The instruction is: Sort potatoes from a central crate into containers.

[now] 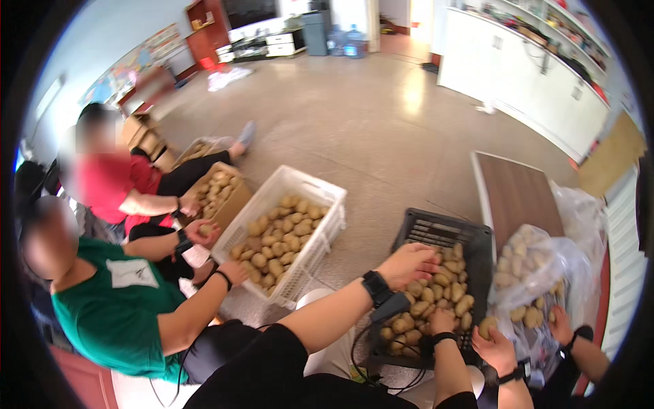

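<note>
Potatoes [442, 278] fill much of a black plastic crate [480, 286] in front of me. Over the crate's middle is my left hand [411, 266], with a watch-like band on its wrist; its fingers are slightly bent, and whether a potato is under them cannot be told. My right hand [442, 321] reaches down among the potatoes near the crate's near side, a black band on its wrist. Its fingertips are partly hidden, so its grip does not show. Black cables run beside the crate.
Left, a co-worker in green [117, 301] reaches by a white crate of potatoes [334, 197]; another in red [117, 179] is at a cardboard box [237, 202]. Right, another person's hand [495, 347] holds a potato near plastic bags [557, 260]. A brown board [521, 194] lies beyond.
</note>
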{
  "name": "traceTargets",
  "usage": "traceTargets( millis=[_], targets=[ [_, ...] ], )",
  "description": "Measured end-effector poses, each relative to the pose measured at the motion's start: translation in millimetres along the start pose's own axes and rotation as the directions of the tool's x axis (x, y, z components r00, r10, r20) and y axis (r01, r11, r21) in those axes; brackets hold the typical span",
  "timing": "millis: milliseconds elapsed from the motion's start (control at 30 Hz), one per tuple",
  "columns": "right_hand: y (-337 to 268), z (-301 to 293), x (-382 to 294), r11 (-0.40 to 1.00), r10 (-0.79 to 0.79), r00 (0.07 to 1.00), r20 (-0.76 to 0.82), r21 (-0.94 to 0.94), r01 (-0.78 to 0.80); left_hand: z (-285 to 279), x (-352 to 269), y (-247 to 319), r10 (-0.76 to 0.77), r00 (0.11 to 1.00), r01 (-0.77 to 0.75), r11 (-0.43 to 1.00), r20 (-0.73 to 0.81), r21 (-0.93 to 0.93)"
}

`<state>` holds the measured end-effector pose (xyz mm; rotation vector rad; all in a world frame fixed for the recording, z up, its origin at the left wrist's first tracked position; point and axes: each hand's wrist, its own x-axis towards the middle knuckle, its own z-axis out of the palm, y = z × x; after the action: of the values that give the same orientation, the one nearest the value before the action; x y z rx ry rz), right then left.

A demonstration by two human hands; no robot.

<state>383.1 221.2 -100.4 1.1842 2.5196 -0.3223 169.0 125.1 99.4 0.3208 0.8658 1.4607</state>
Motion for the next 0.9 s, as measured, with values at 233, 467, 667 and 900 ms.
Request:
traceTargets(
  millis=[233, 467, 667, 900],
  targets=[
    [8.1, -21.5, -42.4, 0.513, 0.233, 0.929, 0.287, 0.775, -0.369, 5.5, 17.5, -38.5, 0.018, 0.999, 0.005, 0.906, -0.051, 0.424],
    [0.8, -78.4, -89.2, -0.204, -0.038, 0.944, 0.327, 0.922, -0.327, 27.5, 21.3, -84.4, -0.018, 0.861, -0.501, 0.152, 0.509, 0.852],
    [-10.7, -94.9, -107.1, -0.319, -0.064, 0.952, 0.298, 0.898, -0.303, 31.3, 13.0, -95.1, -0.087, 0.779, -0.602, 0.174, 0.621, 0.779],
    [26.4, -2.6, -88.4, 0.484, 0.174, 0.967, -0.187, 0.871, 0.081, 38.0, -3.4, -66.5, -0.074, 0.937, -0.29, 0.384, 0.342, 0.877]
  ],
)
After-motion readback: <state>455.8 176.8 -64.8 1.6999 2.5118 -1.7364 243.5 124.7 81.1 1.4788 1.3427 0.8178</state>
